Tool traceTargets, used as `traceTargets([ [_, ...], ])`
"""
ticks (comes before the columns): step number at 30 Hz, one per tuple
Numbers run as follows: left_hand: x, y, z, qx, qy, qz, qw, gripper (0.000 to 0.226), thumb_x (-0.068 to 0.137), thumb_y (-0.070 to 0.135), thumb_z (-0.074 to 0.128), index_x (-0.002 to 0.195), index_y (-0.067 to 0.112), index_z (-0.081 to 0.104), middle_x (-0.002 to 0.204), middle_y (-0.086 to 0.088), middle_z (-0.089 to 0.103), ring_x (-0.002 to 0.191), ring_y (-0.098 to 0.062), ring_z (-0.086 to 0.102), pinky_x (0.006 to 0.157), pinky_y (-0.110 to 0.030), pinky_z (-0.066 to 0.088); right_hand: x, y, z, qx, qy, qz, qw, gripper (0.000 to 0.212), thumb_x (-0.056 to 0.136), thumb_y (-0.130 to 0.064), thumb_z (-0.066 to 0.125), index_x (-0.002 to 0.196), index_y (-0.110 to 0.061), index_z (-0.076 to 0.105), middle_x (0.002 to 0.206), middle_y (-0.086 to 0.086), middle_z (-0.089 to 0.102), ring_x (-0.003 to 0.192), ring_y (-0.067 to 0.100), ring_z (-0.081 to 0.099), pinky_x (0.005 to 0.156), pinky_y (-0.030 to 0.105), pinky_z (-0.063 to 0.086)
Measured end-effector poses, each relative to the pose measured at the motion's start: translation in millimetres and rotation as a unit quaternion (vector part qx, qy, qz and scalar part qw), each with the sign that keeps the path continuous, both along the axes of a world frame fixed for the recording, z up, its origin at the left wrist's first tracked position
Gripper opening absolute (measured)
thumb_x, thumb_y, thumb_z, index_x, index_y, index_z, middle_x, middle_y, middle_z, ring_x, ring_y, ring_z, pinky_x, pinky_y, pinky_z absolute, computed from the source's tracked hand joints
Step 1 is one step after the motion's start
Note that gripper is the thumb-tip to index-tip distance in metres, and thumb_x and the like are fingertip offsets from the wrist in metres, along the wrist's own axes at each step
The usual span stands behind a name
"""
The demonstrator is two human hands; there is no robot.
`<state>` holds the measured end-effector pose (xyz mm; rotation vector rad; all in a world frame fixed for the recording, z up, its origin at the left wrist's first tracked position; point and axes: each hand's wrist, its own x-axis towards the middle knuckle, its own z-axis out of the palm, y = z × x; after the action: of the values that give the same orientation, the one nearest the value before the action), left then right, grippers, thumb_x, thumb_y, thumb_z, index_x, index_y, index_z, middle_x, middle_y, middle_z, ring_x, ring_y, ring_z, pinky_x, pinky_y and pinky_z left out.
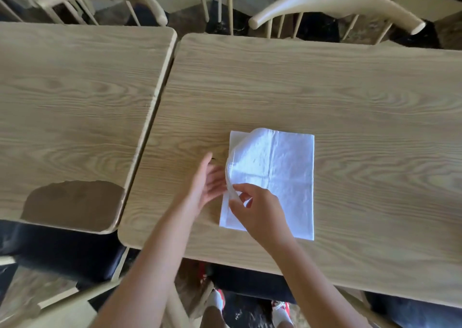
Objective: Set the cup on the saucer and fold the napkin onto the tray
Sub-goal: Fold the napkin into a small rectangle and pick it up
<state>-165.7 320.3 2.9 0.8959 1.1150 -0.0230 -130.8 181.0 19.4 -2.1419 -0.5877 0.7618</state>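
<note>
A single wide-angle camera, worn on the person's head, looks forward and steeply down onto a wooden table (pixel 325 97), close enough that both forearms enter from the bottom edge. The napkin (pixel 275 177) lies just below frame centre. A second table (pixel 75 90) fills the left side of the napkin's table. Two chair backs (pixel 337 2) curve along the top edge beyond it. The lens bends straight edges near the borders.

2 wood tables (pixel 325 97) abutting, cream chairs (pixel 337 0) behind
</note>
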Motion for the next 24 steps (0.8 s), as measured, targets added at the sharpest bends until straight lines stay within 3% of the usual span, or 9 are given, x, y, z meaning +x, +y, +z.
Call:
traceTargets([
  [3,36.9,18.9,-2.4,0.040,-0.010,-0.098,0.994,0.027,0.090,0.031,0.056,0.102,0.008,0.062,0.079,-0.002,0.067,0.058,-0.008,0.066,0.050,-0.018,0.053,-4.9,-3.6,-2.9,-0.012,0.001,-0.003,1.000,0.036,0.083,-0.025,0.057,0.120,-0.027,0.059,0.075,-0.016,0.055,0.060,-0.001,0.048,0.064,0.015,0.039],
  [6,53.7,30.3,-4.6,0.113,-0.070,-0.102,0.986,0.037,0.085,0.009,0.062,0.121,0.007,0.054,0.088,0.000,0.066,0.070,-0.008,0.066,0.055,-0.019,0.055,-12.0,-3.1,-5.4,-0.022,-0.027,-0.010,0.999,0.041,0.083,-0.024,0.055,0.124,-0.028,0.055,0.084,-0.013,0.056,0.060,0.000,0.046,0.079,0.029,0.043],
  [10,60.1,37.3,-3.9,0.260,-0.071,-0.131,0.954,0.047,0.080,0.003,0.066,0.123,0.017,0.053,0.084,0.006,0.060,0.054,0.004,0.063,0.050,-0.011,0.049,-25.4,3.9,-13.4,-0.032,-0.120,-0.016,0.992,0.041,0.083,-0.024,0.055,0.124,-0.026,0.055,0.087,-0.006,0.062,0.068,0.011,0.052,0.083,0.029,0.034],
  [12,58.7,40.3,-6.6,0.318,-0.048,-0.174,0.931,0.046,0.080,0.009,0.067,0.122,0.021,0.054,0.085,0.007,0.059,0.058,0.000,0.060,0.051,-0.010,0.050,-31.6,7.6,-18.0,-0.058,-0.163,-0.019,0.985,0.038,0.079,-0.022,0.061,0.117,-0.023,0.061,0.080,-0.004,0.063,0.068,0.016,0.056,0.079,0.030,0.034],
  [15,55.3,43.0,-15.2,0.337,-0.017,-0.217,0.916,0.050,0.077,0.022,0.072,0.122,0.023,0.052,0.088,0.007,0.060,0.069,-0.008,0.060,0.055,-0.014,0.050,-39.2,12.2,-28.5,-0.084,-0.243,-0.025,0.966,0.035,0.058,-0.012,0.075,0.092,-0.016,0.071,0.058,-0.003,0.059,0.051,0.019,0.055,0.062,0.030,0.041],
  [18,56.5,40.6,-26.5,0.398,0.012,-0.261,0.879,0.049,0.075,0.022,0.072,0.121,0.018,0.055,0.097,0.002,0.061,0.081,-0.017,0.062,0.073,-0.026,0.050,-44.7,12.0,-38.9,-0.087,-0.291,-0.021,0.953,0.035,0.056,-0.011,0.077,0.090,-0.015,0.071,0.054,-0.004,0.055,0.047,0.018,0.052,0.055,0.030,0.041],
  [19,57.3,39.3,-29.1,0.426,0.012,-0.264,0.866,0.046,0.075,0.019,0.072,0.118,0.016,0.057,0.095,0.001,0.062,0.082,-0.015,0.061,0.075,-0.024,0.047,-45.6,10.9,-42.1,-0.085,-0.303,-0.017,0.949,0.035,0.057,-0.011,0.077,0.092,-0.015,0.071,0.055,-0.004,0.055,0.047,0.017,0.052,0.054,0.031,0.042],
  [22,57.8,36.6,-32.0,0.491,-0.005,-0.265,0.830,0.034,0.074,0.008,0.068,0.107,0.012,0.064,0.083,0.002,0.064,0.064,-0.001,0.054,0.059,-0.005,0.036,-46.2,7.2,-47.2,-0.060,-0.338,-0.013,0.939,0.033,0.063,-0.006,0.074,0.094,-0.015,0.072,0.060,-0.004,0.058,0.052,0.017,0.054,0.054,0.032,0.044],
  [24,55.8,34.9,-32.4,0.507,-0.014,-0.272,0.818,0.031,0.074,0.005,0.066,0.104,0.011,0.065,0.078,0.001,0.063,0.060,0.002,0.051,0.055,0.001,0.035,-47.4,6.0,-49.5,-0.032,-0.366,-0.015,0.930,0.028,0.066,0.000,0.065,0.088,-0.016,0.072,0.062,-0.003,0.059,0.054,0.018,0.053,0.053,0.032,0.044],
])
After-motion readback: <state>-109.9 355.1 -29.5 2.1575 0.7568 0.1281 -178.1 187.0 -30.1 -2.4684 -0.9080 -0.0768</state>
